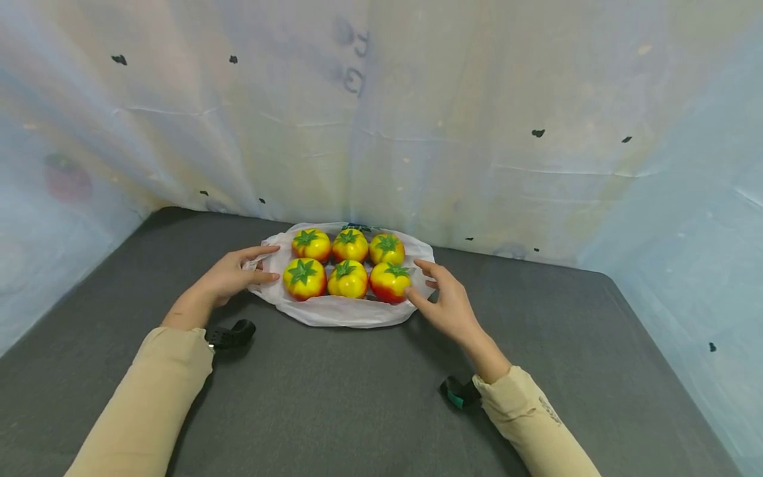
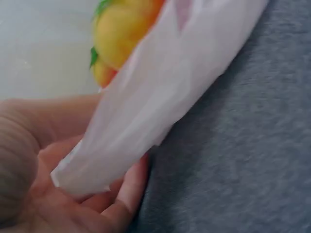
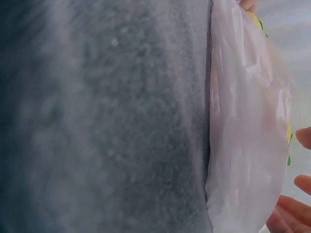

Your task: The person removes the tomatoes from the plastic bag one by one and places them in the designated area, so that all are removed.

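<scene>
A white plastic bag (image 1: 342,313) lies on the grey table with its rim spread wide. Inside, in two rows, sit several yellow-and-red tomatoes (image 1: 348,281) with green star-shaped leaves. My left hand (image 1: 229,275) cups the bag's left end, thumb and a finger apart on either side of the plastic. In the left wrist view, the tip of the bag (image 2: 131,131) lies across the palm and fingers. At the right end, my right hand (image 1: 444,305) has its fingers spread, thumb tip right at the front right tomato (image 1: 390,283). Several of its fingertips (image 3: 303,184) show beside the bag.
Thin, pale plastic sheeting (image 1: 417,119) with dark spots rises behind the table (image 1: 334,397) and along both sides. A dark wrist strap (image 1: 232,334) sits at the left cuff, and another strap (image 1: 460,392) at the right cuff.
</scene>
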The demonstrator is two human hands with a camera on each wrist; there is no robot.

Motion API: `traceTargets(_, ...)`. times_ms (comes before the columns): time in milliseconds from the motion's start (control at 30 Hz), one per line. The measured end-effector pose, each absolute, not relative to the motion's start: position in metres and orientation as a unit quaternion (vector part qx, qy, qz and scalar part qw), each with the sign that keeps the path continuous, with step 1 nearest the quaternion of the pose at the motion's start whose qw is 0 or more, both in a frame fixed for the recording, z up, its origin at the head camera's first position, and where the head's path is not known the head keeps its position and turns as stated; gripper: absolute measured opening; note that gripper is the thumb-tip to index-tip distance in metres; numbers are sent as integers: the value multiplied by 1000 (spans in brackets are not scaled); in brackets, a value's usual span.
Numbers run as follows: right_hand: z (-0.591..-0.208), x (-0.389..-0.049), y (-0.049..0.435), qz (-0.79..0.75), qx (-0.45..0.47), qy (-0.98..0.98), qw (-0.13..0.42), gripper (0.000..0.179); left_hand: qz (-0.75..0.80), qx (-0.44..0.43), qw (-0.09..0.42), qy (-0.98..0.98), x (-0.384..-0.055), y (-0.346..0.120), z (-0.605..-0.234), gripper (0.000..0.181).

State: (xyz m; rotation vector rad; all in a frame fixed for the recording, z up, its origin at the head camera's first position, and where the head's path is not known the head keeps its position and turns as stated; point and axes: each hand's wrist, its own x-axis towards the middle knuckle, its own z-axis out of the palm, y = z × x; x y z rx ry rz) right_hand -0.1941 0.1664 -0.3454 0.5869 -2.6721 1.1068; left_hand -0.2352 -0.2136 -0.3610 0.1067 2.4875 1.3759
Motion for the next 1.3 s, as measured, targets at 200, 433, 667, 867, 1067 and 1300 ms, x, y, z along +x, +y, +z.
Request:
traceTargets(200, -343, -195, 161, 386, 207, -894, 94, 56, 484, 36, 175, 857, -233, -213, -360, 79)
traceTargets(433, -346, -199, 158, 407, 198, -889, 67, 58, 517, 23, 198, 832, -229, -212, -367, 84)
traceTargets(667, -345, -202, 154, 416, 162, -895, 17, 61, 553, 27, 207, 807, -231, -211, -369, 83)
traceTargets(867, -343, -206, 150, 396, 146, -906, -9, 61, 554, 24, 206, 806, -232, -211, -371, 82)
traceTargets(1067, -343, -207, 149, 383, 134, -914, -34, 63, 555, 24, 201, 807, -230, -212, -370, 81)
traceTargets(1300, -343, -211, 148, 372, 138, -917, -30, 62, 547, 19, 188, 816, -232, -212, -368, 82)
